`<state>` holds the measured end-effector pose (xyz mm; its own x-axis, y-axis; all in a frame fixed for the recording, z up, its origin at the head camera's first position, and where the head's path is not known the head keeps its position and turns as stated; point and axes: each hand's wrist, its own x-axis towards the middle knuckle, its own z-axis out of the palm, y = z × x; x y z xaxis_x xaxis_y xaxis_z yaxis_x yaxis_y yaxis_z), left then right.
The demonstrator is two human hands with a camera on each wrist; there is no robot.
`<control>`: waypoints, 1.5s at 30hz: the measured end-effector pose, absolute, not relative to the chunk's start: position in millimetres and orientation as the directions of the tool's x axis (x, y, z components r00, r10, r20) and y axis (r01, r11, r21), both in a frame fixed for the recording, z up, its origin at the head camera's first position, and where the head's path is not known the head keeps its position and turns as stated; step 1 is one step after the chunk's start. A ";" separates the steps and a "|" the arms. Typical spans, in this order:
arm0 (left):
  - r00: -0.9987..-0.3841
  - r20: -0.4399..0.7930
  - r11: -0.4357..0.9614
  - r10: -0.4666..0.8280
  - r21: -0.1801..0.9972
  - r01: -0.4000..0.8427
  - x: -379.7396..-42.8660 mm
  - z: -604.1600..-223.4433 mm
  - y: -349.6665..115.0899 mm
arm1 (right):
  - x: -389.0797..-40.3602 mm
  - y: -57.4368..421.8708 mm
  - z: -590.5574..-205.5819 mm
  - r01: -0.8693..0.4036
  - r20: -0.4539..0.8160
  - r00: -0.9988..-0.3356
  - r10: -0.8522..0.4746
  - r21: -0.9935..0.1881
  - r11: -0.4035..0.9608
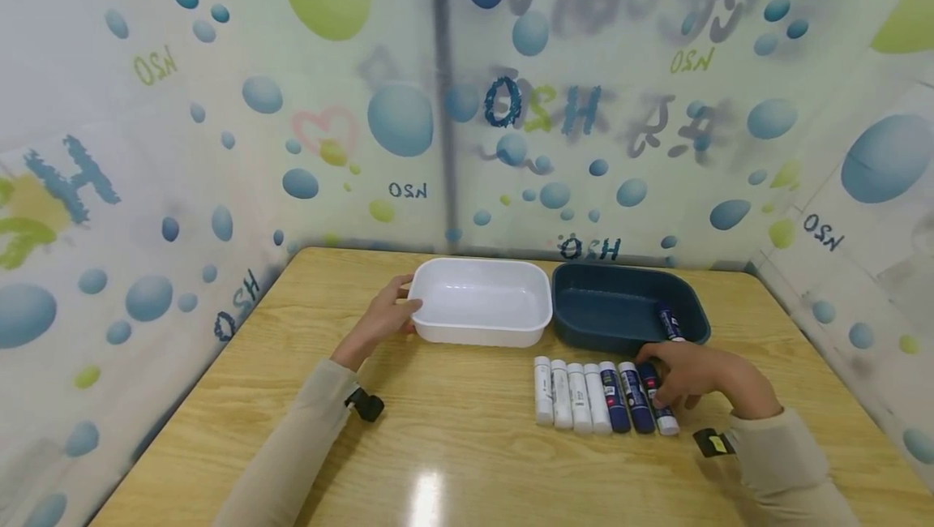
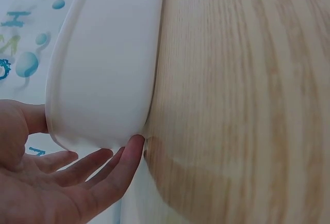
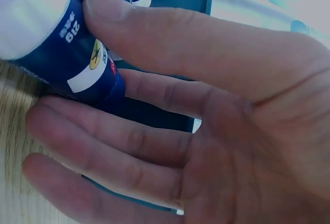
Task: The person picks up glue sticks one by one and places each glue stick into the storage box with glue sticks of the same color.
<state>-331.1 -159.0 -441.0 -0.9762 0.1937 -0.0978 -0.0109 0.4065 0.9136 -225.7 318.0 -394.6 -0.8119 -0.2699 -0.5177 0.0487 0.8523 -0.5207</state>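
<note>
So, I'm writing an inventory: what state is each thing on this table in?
White tray: upright, gripped by left hand
Dark blue tray: upright, one blue tube inside
Four white tubes: lying side by side
Two blue tubes: lying beside the white ones
Row's rightmost blue tube: pinched by right hand

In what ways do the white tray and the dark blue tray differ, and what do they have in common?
Colour: the white tray is pale, the dark blue tray is deep-toned.
Contents: a blue glue stick is in the dark blue tray; none shows in the white tray.
Contact: the left hand holds the white tray's left end, not the dark blue tray.
Shared: both are open-topped, with rounded corners, on the wooden table.
</note>
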 end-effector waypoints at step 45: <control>-0.977 -0.112 0.428 0.181 0.903 -0.025 -329.1 -439.2 -158.1 | -222.7 312.8 -393.6 0.113 -0.585 -0.785 -0.202 -0.456 0.883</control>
<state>-329.1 -158.1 -439.2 -0.9769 0.1815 -0.1125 -0.0245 0.4281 0.9034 -222.7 312.8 -393.6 -0.7852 -0.2020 -0.5854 0.1133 0.8825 -0.4564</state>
